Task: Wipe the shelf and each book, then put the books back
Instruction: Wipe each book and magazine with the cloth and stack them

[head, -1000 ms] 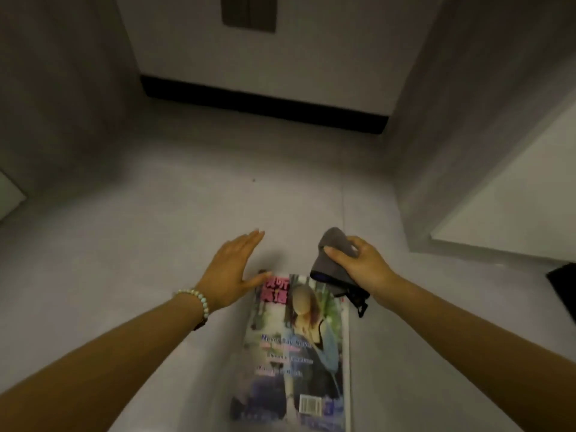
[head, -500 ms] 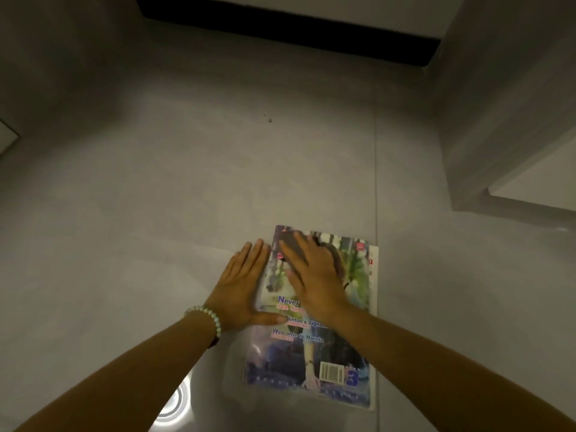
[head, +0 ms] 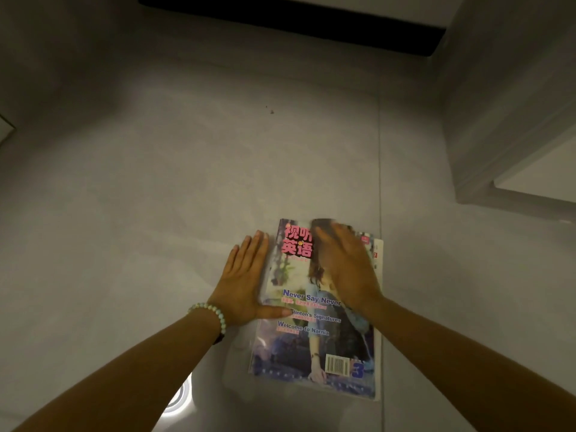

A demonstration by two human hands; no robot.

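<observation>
Evidently the flat left hand (head: 246, 282) thumbed the magazine (head: 311, 338) down on the floor (head: 187, 182) so that the right hand (head: 346, 269) beside it, fingers straight, could press the cloth (head: 324, 222) over its cover.

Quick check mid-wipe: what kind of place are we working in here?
Probably the floor of an indoor room, likely a home: grey floor tiles with a grout line, a black baseboard under a wall, and a white unit at right. The magazine lies flat on the tiles.

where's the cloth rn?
Head view: the grey cloth is under the right hand, pressed on the magazine near its far edge, right of the left hand.
</observation>
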